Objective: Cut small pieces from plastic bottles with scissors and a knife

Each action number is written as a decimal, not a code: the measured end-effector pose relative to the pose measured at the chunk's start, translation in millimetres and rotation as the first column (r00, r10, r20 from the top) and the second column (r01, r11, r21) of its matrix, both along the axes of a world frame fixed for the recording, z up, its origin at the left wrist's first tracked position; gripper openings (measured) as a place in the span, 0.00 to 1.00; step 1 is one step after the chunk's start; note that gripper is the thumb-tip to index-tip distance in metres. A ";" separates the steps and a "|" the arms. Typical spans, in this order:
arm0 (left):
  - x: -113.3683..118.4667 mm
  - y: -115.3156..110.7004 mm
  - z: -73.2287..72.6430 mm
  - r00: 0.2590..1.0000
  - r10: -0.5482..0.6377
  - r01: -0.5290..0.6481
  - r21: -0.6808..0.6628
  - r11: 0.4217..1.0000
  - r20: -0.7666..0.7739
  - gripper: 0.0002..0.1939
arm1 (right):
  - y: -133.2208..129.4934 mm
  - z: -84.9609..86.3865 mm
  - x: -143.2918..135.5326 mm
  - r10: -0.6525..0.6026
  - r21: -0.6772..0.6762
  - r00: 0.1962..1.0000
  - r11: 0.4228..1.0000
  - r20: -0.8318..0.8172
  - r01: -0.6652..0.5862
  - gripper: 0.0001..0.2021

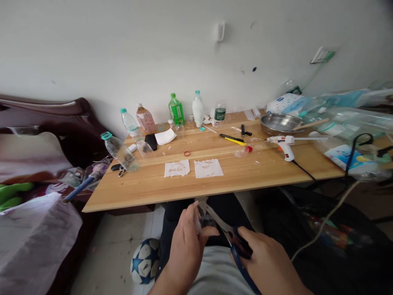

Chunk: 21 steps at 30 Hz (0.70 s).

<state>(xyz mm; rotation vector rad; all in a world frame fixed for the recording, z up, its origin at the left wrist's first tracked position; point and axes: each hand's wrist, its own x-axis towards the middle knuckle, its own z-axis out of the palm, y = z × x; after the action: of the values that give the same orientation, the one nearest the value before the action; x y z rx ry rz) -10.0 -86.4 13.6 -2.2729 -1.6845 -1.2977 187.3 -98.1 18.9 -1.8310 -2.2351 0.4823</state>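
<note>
Over my lap, below the table's front edge, my left hand is closed on a piece of clear plastic. My right hand grips dark blue-handled scissors by the handles. The blades point up and left and lie against the plastic; whether they cut into it is too small to tell. Nearest on the wooden table lie two whitish squares, one left and one right, with a red ring behind them.
Several bottles, among them a green one, stand along the wall. A yellow-black cutter, a white glue gun and a metal bowl are on the table's right half. A ball lies on the floor.
</note>
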 end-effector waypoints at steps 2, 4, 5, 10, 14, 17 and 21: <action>0.3 0.0 2.2 1.000 0.019 -0.019 -0.003 1.000 -0.025 0.31 | 0.8 -1.6 1.2 0.011 -0.007 1.000 1.000 0.006 -0.011 0.03; 0.7 0.1 3.6 0.999 0.025 -0.025 -0.003 1.000 -0.038 0.31 | 1.4 -5.1 2.7 0.017 -0.023 1.000 1.000 0.009 -0.016 0.04; 1.0 0.0 4.1 0.999 0.018 -0.019 -0.003 1.000 -0.039 0.30 | 1.6 -7.6 3.5 0.021 -0.027 1.000 0.999 0.005 -0.021 0.04; 5.4 -2.2 5.0 0.998 -0.066 0.066 -0.025 0.998 -0.014 0.27 | 1.6 -20.9 8.7 0.076 -0.033 0.994 0.996 -0.073 -0.078 0.09; 9.9 -4.1 4.8 0.997 -0.081 0.081 -0.042 0.996 0.014 0.26 | 2.6 -20.1 11.3 0.091 -0.091 0.990 0.991 -0.112 -0.102 0.11; 11.6 -3.8 4.9 0.998 -0.062 0.063 -0.033 0.997 0.009 0.27 | 5.0 -16.5 11.4 0.080 -0.168 0.991 0.981 -0.112 -0.098 0.11; 11.5 -3.2 3.4 0.999 -0.041 0.043 -0.058 0.997 0.036 0.28 | 7.3 -18.0 13.1 0.069 -0.187 0.996 0.979 -0.064 -0.080 0.09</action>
<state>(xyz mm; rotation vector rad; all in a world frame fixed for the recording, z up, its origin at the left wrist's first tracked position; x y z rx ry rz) 1.4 -89.6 17.0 -2.3437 -1.7183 -1.3209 200.4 -90.7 1.0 -1.7986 -2.2954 0.7771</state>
